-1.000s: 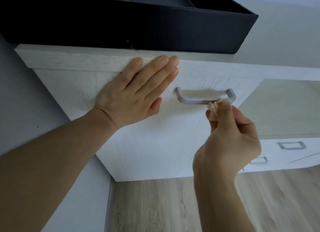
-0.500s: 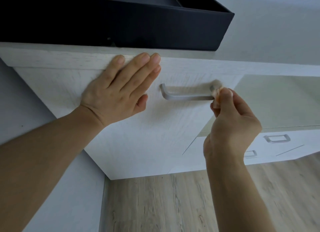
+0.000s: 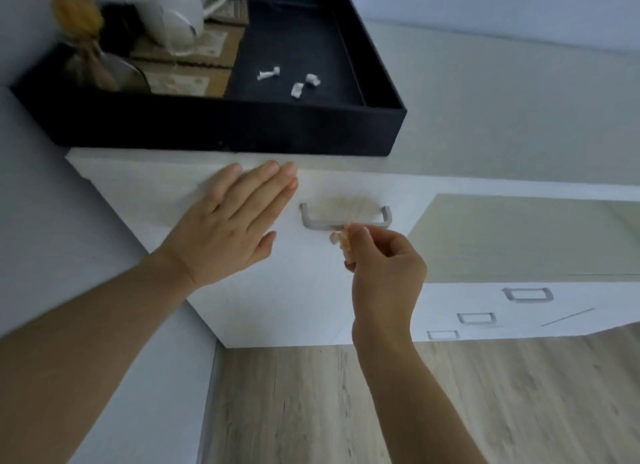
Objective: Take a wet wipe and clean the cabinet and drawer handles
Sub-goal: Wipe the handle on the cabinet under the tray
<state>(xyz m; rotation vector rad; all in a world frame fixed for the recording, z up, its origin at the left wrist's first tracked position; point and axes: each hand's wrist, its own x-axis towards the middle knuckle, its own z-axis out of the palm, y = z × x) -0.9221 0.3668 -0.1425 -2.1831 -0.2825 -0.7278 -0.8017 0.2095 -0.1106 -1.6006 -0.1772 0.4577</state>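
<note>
A white drawer front (image 3: 263,307) carries a grey metal handle (image 3: 311,221). My left hand (image 3: 228,228) lies flat on the drawer front just left of the handle, fingers straight. My right hand (image 3: 384,269) pinches a small crumpled wet wipe (image 3: 343,242) and holds it against the underside of the handle's bar, near the middle. Three more grey handles (image 3: 528,294) show on the lower white drawers to the right.
A black tray (image 3: 242,127) sits on the cabinet top, holding a white kettle (image 3: 180,10), a vase with dried stalks (image 3: 86,48) and small white scraps (image 3: 298,89). A pale green door panel (image 3: 519,238) lies right of the drawer. Wood floor (image 3: 346,411) is below.
My view has tilted so the tray's inside shows. My right hand slid the wipe left along the handle, from its right end toward the middle. My left hand stays flat on the drawer.
</note>
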